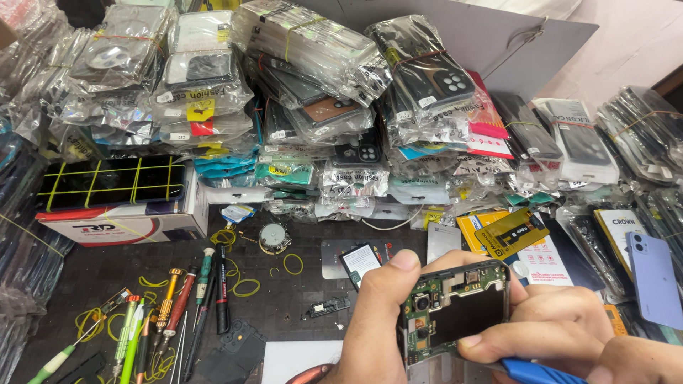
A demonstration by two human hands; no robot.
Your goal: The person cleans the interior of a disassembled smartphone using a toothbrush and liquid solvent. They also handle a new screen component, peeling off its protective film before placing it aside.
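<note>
We see our left hand point(373, 320) wrapped around the left edge of an opened black smartphone with its back cover off, green circuit board and camera modules exposed point(455, 309), thumb lying across its top left corner. Our right hand point(562, 323) closes on the same phone from the right, fingertips pressing its lower right edge, and it also grips a blue-handled tool point(533, 371) whose tip we cannot make out. The phone is held tilted above the dark work surface point(299, 284), near the bottom middle of the view.

To the left on the surface lies a row of small screwdrivers with red, green and yellow handles point(171, 313), among scattered yellow rubber bands point(245, 286). A small round silver part point(272, 237) sits just behind them. A red and white cardboard box point(124, 224) carries a black bundle bound with yellow bands point(110, 183). Stacks of clear plastic packets holding phone cases point(313, 78) fill the back. A pale blue phone lying face down point(653, 277) rests at the far right.
</note>
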